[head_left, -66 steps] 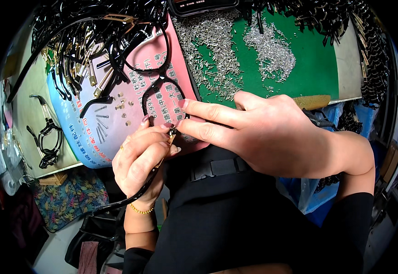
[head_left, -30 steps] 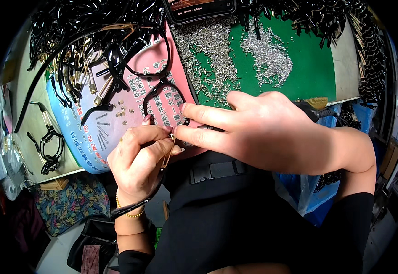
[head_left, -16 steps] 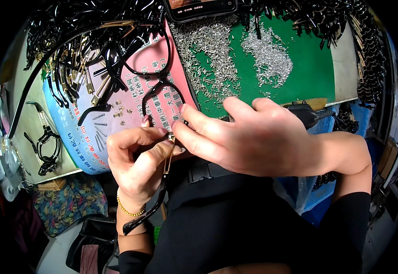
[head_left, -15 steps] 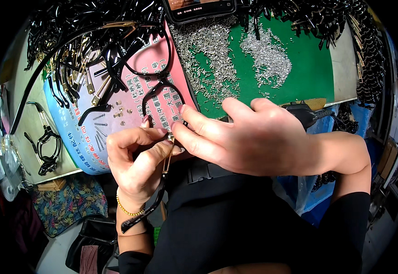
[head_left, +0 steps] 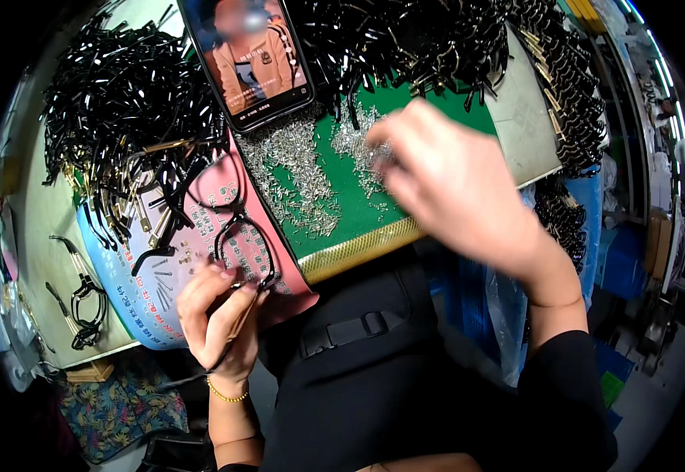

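My left hand [head_left: 215, 318] is closed on a black eyeglass frame [head_left: 273, 256], pinching it near a hinge between thumb and fingers. One temple arm [head_left: 236, 326], partly gold, runs down across the palm; the frame's rims extend away over the pink sheet. My right hand [head_left: 456, 193] is over the green mat [head_left: 437, 106], its curled fingers at a pile of tiny silver screws [head_left: 354, 141]. Motion blurs those fingertips, and whether anything is between them cannot be made out. A second heap of longer silver pins [head_left: 291, 177] lies to the left of that pile.
A phone [head_left: 256, 59] showing a video lies at the back. Black temple arms are heaped at left [head_left: 122, 86] and behind the mat [head_left: 413, 39]. Loose glasses [head_left: 87, 307] sit at the left edge. Stacked frames [head_left: 570, 102] line the right, above blue crates.
My right hand has left the hinge and moved right and away to the screw pile. A black object beside it no longer shows. My left hand keeps its hold; the whole view has shifted.
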A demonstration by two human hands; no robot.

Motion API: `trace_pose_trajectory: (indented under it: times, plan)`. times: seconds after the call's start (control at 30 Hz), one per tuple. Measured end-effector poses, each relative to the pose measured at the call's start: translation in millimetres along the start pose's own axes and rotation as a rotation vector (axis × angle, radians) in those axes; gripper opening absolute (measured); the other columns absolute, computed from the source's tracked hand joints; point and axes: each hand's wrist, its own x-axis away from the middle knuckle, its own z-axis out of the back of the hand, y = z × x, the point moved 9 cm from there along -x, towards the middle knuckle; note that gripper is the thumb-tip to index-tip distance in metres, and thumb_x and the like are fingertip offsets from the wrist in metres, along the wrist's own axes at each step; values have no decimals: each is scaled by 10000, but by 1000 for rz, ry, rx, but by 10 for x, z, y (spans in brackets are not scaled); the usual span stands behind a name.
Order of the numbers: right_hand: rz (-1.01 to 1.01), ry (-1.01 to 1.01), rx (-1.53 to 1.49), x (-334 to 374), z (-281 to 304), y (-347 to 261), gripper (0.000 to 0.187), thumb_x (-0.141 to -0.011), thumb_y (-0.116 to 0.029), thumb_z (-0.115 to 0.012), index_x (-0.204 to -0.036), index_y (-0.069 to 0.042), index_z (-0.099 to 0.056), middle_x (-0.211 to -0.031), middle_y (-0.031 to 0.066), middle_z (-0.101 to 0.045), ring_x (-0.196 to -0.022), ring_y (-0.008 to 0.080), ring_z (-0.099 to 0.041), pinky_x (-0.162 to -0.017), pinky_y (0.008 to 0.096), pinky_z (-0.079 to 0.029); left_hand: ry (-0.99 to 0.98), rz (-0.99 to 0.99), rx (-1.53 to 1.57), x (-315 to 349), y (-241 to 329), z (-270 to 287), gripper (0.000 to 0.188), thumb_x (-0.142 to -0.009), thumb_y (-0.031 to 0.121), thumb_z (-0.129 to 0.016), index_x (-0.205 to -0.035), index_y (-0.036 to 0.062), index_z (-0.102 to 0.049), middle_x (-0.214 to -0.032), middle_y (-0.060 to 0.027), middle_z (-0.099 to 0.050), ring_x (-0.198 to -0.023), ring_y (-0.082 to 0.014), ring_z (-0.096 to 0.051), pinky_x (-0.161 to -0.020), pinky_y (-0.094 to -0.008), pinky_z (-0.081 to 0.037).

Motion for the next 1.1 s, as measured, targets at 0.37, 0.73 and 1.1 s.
trace_pose_trajectory:
  times: [0.37,0.73,1.1]
  plan:
    - [-258,-42,-85,-409,-262,334,263,-916,-254,-646,-904,7,-618,-818,225,-648,-776,417,-634,-685,483,-490,60,743,-322,-126,-244,1029,235,-911,192,-739,-1053,17,-675,-861,-155,-692,-611,-228,-654,-586,-321,-504]
    - [-547,-45,-984,180,-220,1034,97,-1022,-132,-567,-986,-86,-490,-873,39,-627,-483,28,-448,-414,189,-356,285,230,-930,-135,-1191,1474,389,-851,249,-788,-1160,55,-654,-1086,-97,-648,-1030,-291,-591,-999,-439,-430]
    - [-591,157,-1118,565,18,913,198,-933,-83,-712,-1077,-1,-605,-877,22,-625,-524,56,-520,-441,200,-415,-159,382,-435,-728,-753,366,119,-909,109,-681,-895,41,-585,-874,-138,-594,-805,-354,-597,-722,-419,-474]
